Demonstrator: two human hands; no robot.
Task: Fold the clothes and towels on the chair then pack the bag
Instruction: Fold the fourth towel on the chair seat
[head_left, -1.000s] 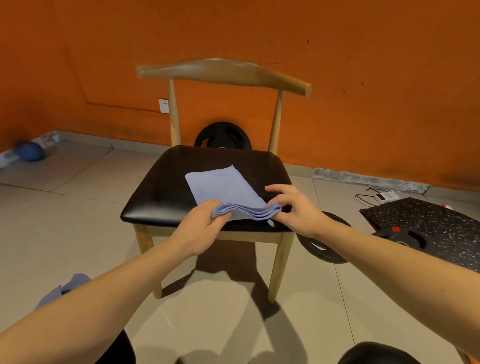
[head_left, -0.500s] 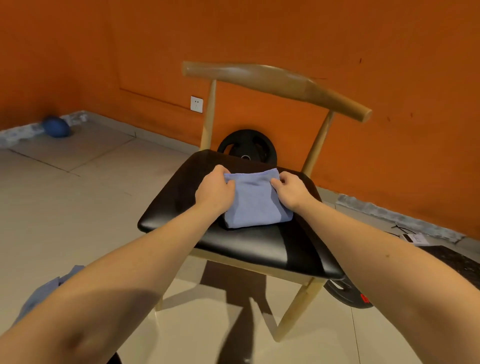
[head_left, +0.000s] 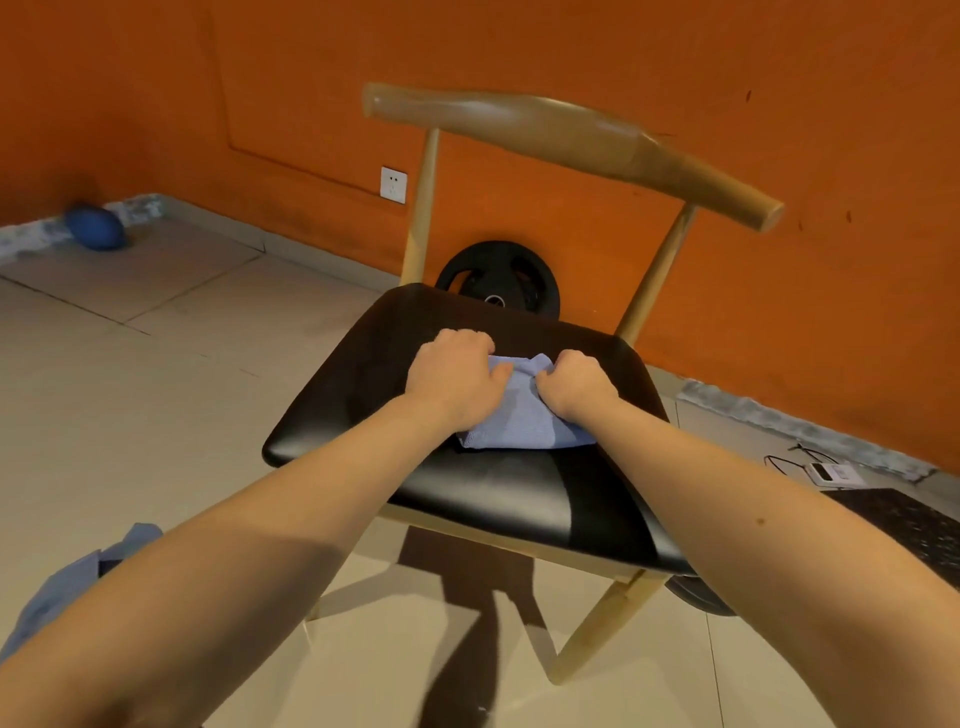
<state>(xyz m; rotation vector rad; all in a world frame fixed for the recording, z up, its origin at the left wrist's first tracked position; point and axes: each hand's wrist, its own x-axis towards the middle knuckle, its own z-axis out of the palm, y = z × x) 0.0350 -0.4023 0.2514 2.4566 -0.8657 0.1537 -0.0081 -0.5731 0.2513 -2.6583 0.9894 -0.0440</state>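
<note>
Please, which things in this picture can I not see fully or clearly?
Head view:
- Towel: its far edge is covered by the left hand and the right hand.
- Blue cloth at lower left: cut off by the left forearm and the frame edge.
- Weight plate: lower part hidden by the chair seat.
- White device on the floor: too small to read.

Towel (head_left: 519, 423) on the chair (head_left: 493, 488) seat
A weight plate (head_left: 496, 275) stands behind the chair at the wall; a ball (head_left: 96, 228) lies far left, a mat (head_left: 904, 525) on the floor to the right.
</note>
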